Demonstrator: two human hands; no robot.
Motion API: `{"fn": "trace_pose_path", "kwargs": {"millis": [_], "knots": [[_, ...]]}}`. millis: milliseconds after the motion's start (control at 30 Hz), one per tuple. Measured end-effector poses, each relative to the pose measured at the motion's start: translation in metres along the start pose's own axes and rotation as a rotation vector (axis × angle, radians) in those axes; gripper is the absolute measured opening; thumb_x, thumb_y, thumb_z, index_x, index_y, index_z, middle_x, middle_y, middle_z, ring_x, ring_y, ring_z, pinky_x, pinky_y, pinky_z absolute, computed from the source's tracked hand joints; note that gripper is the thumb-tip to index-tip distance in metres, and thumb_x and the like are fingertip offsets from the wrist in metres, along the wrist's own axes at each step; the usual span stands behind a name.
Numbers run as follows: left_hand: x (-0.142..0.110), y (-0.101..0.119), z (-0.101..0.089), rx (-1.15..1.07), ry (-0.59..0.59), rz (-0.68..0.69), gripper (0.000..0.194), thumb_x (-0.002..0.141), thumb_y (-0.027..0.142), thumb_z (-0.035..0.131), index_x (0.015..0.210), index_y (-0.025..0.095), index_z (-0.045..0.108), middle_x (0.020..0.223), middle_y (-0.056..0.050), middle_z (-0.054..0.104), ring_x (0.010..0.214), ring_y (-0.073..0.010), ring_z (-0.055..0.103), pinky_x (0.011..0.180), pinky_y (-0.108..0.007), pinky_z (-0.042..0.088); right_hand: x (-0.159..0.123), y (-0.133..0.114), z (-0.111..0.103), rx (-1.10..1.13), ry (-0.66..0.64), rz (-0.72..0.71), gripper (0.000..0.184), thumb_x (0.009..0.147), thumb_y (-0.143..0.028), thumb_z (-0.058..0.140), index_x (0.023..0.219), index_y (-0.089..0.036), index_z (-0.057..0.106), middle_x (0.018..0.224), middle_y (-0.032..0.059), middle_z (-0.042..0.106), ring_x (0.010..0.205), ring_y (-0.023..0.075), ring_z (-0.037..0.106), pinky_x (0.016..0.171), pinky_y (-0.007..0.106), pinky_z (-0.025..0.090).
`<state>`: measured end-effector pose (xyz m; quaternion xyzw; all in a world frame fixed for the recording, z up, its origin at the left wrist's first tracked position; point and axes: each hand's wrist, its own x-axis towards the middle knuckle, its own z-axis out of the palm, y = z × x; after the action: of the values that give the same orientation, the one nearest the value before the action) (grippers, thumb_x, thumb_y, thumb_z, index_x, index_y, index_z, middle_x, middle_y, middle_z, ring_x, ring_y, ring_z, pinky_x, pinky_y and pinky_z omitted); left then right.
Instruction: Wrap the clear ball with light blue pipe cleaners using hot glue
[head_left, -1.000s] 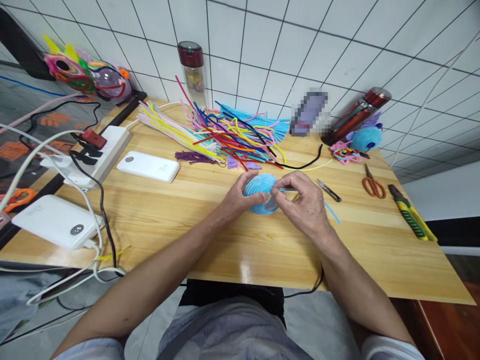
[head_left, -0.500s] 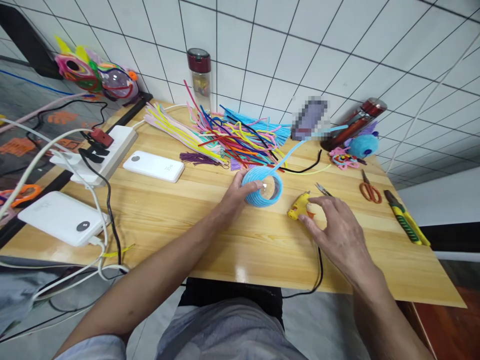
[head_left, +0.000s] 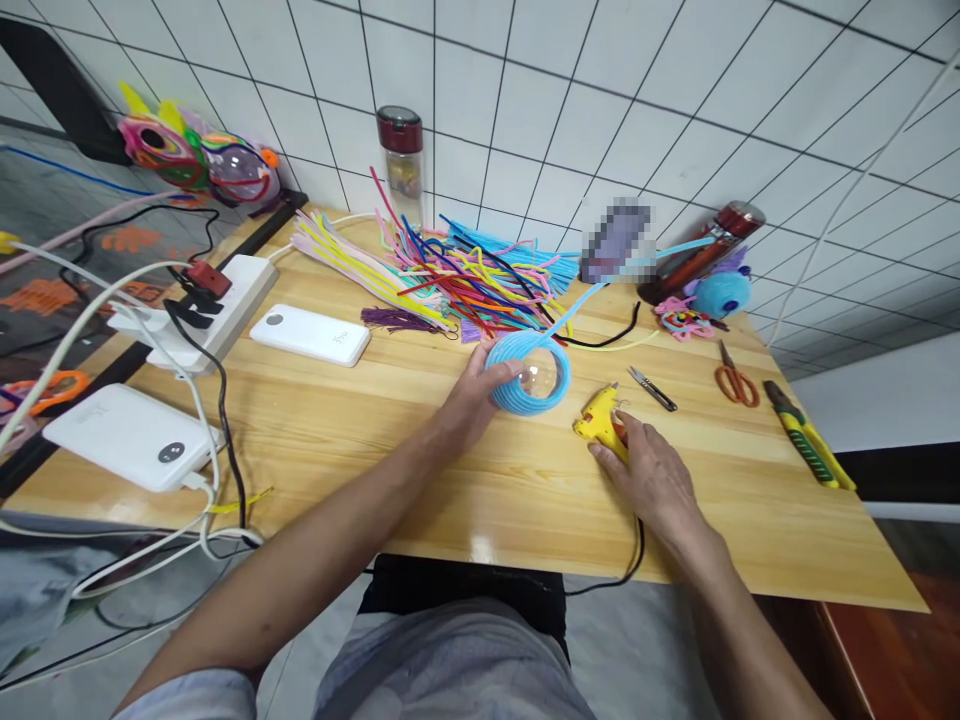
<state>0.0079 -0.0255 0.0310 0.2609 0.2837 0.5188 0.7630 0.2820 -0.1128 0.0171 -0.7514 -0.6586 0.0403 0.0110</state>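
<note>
My left hand (head_left: 472, 400) grips a clear round shell wound with light blue pipe cleaner (head_left: 525, 398), thumb over its rim. The coil's opening faces toward me and to the right. From its top a loose length of blue pipe cleaner (head_left: 589, 295) sticks out to the upper right. On the table to the right, my right hand (head_left: 656, 470) is closed around the handle of a yellow hot glue gun (head_left: 600, 415), which lies on its side with the nozzle pointing away. A black cord runs from beneath that hand over the table's front edge.
Behind the coil lies a heap of coloured pipe cleaners (head_left: 480, 275). Thread snips (head_left: 652, 388), orange-handled scissors (head_left: 736, 380) and green-yellow pliers (head_left: 808, 440) are at the right. White power banks (head_left: 310, 334), a power strip (head_left: 217, 310) and tangled cables occupy the left. Bottles (head_left: 401, 165) stand by the wall.
My right hand has moved down and closed on the glue gun's handle, uncovering the thread snips. My left hand has tilted the blue coil slightly, showing more of its opening.
</note>
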Motion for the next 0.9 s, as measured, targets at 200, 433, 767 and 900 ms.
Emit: {"fn": "trace_pose_path", "kwargs": {"millis": [200, 433, 767, 900], "knots": [[-0.002, 0.003, 0.001, 0.015, -0.01, -0.001, 0.066, 0.068, 0.044, 0.097, 0.12, 0.024, 0.062, 0.11, -0.002, 0.072, 0.106, -0.0233, 0.072, 0.106, -0.046, 0.055, 0.0, 0.009, 0.004, 0.23, 0.006, 0.049, 0.056, 0.104, -0.047, 0.051, 0.15, -0.016, 0.062, 0.133, 0.0211, 0.075, 0.126, 0.0393, 0.072, 0.107, 0.054, 0.056], [-0.004, 0.005, 0.001, -0.012, -0.047, -0.02, 0.065, 0.069, 0.043, 0.097, 0.122, 0.024, 0.065, 0.113, -0.002, 0.073, 0.109, -0.0245, 0.072, 0.104, -0.045, 0.057, -0.017, 0.006, -0.013, 0.979, 0.183, 0.045, 0.04, 0.1, -0.058, 0.065, 0.125, -0.027, 0.072, 0.105, 0.0047, 0.074, 0.09, 0.024, 0.066, 0.084, 0.039, 0.055], [0.004, 0.0, -0.007, -0.046, -0.049, -0.002, 0.066, 0.07, 0.045, 0.097, 0.124, 0.025, 0.065, 0.119, -0.004, 0.074, 0.106, -0.0241, 0.073, 0.092, -0.04, 0.059, -0.025, -0.046, -0.07, 1.419, 0.221, -0.208, 0.034, 0.093, -0.051, 0.084, 0.118, -0.028, 0.081, 0.115, 0.0098, 0.079, 0.069, 0.0161, 0.053, 0.06, 0.034, 0.047], [0.005, 0.0, -0.006, -0.028, -0.071, 0.025, 0.069, 0.071, 0.044, 0.097, 0.129, 0.026, 0.063, 0.127, -0.007, 0.074, 0.113, -0.026, 0.074, 0.1, -0.044, 0.058, -0.017, -0.04, -0.079, 1.31, 0.068, -0.296, 0.035, 0.097, -0.048, 0.082, 0.126, -0.028, 0.081, 0.104, 0.0076, 0.079, 0.071, 0.017, 0.058, 0.063, 0.034, 0.049]]}}
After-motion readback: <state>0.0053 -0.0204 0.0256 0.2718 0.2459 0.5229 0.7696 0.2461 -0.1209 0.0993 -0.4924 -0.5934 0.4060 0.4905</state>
